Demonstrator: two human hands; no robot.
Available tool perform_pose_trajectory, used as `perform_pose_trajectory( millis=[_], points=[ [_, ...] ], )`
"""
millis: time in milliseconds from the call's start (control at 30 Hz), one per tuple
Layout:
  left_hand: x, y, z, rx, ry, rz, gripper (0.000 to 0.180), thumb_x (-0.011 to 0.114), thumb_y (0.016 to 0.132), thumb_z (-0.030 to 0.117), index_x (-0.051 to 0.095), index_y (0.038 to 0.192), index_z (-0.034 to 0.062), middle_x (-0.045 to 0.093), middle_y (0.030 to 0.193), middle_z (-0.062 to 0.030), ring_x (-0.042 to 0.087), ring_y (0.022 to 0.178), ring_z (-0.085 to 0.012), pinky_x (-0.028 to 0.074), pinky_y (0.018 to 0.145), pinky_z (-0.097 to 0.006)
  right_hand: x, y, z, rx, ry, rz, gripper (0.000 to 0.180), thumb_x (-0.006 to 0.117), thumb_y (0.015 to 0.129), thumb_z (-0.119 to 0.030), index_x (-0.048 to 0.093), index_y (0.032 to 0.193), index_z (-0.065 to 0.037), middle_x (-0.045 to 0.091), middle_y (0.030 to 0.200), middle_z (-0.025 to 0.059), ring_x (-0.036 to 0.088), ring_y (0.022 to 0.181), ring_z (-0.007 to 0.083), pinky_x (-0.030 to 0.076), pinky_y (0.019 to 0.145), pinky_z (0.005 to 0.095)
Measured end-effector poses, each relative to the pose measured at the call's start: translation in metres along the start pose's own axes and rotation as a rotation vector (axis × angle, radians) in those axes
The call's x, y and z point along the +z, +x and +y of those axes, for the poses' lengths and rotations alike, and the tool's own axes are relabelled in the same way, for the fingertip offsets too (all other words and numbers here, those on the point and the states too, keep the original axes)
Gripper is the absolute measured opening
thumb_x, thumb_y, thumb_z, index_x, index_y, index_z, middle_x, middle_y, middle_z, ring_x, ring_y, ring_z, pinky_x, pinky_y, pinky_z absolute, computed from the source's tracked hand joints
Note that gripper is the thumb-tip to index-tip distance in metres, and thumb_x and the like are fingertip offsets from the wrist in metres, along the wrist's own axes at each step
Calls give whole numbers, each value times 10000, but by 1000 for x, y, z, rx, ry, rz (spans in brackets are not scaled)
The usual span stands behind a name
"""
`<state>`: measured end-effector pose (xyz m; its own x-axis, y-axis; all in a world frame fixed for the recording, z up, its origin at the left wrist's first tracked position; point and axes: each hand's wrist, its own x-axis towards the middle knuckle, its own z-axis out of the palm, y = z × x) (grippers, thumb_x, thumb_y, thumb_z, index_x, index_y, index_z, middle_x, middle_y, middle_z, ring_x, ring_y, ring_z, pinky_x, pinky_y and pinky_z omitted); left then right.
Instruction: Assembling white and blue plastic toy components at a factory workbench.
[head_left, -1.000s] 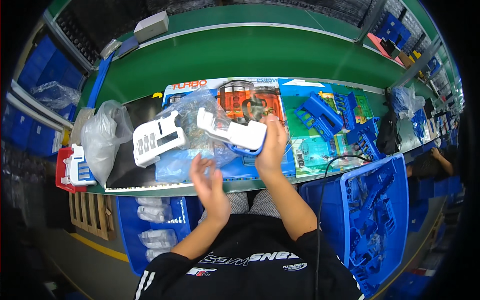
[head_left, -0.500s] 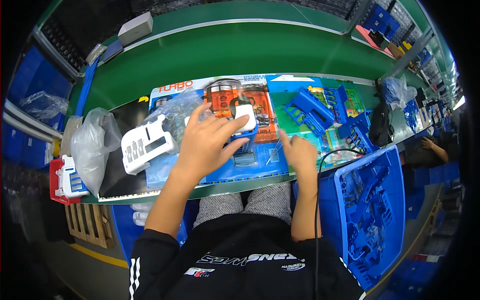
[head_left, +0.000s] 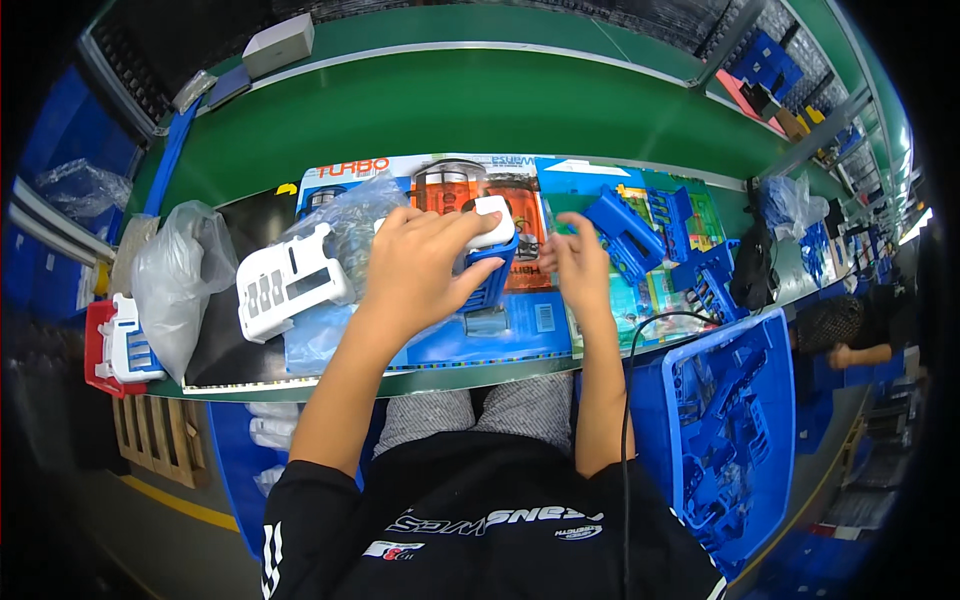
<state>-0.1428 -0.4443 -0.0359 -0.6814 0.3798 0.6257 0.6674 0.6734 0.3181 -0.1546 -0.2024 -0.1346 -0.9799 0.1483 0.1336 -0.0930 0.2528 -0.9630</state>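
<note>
My left hand (head_left: pixel 415 265) is closed over a blue and white plastic housing (head_left: pixel 494 226), with its index finger on the white top and its thumb by the blue side. Part of the housing is hidden under the palm. Just right of it, my right hand (head_left: pixel 585 270) is raised with bent fingers drawn together; whatever they hold is too small or blurred to make out. A white plastic housing (head_left: pixel 290 285) with slots lies left of my left hand, against a clear plastic bag (head_left: pixel 365 225). Blue plastic parts (head_left: pixel 625 232) lie beyond my right hand.
Printed sheets (head_left: pixel 420 345) cover the green bench. At left are a filled plastic bag (head_left: pixel 178 285) and a red tray (head_left: pixel 97 350) with a white part. A blue bin (head_left: pixel 785 400) of blue parts stands at right, near a black cable (head_left: pixel 627 430). Another person's arm (head_left: pixel 862 355) shows far right.
My right hand has risen toward the housing and its fingers have curled in. Thin metallic lines beside it on the sheet no longer show. The left hand keeps its hold while the housing tilts slightly.
</note>
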Motion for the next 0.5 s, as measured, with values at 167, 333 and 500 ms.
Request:
perform_pose_trajectory(
  millis=[167, 333, 500],
  points=[
    [3, 2, -2, 7, -27, 6, 381, 833, 743, 309, 732, 1072, 145, 739, 942, -14, 665, 813, -235, 443, 794, -357, -3, 7, -76, -191, 553, -68, 241, 519, 1052, -159, 560, 1207, 20, 563, 810, 29, 477, 635, 64, 338, 521, 200],
    [5, 5, -7, -9, -53, 30, 378, 827, 747, 313, 726, 1070, 144, 745, 959, -21, 674, 834, -233, 442, 800, -363, 32, 18, -124, -412, 955, -320, 200, 457, 1090, -266, 477, 1038, -74, 459, 735, 10, 386, 601, 60, 294, 513, 205],
    [3, 6, -6, -54, -83, 1, 342, 808, 752, 274, 704, 1051, 146, 738, 939, -37, 686, 873, -217, 424, 844, -383, 63, 29, -135, -547, 878, -277, 190, 413, 1101, -271, 438, 1037, -94, 372, 680, -9, 290, 545, 63, 248, 479, 229]
  ],
)
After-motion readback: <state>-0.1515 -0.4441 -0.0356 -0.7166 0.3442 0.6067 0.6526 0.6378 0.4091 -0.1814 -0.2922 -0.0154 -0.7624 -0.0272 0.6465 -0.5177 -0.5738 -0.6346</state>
